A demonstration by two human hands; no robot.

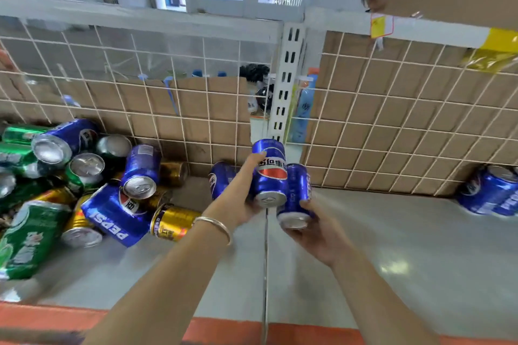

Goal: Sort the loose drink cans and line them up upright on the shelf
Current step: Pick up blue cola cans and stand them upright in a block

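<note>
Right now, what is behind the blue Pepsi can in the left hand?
A white slotted metal post and white wire grid backed by brown cardboard. The post's foot is covered by the blue Pepsi can the left hand grips.

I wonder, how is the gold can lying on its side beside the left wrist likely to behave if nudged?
The gold can lies on its side on the smooth grey shelf, so it would probably roll. Its wall looks undented, so it likely stays stiff when gripped. The glossy finish may be slippery.
</note>
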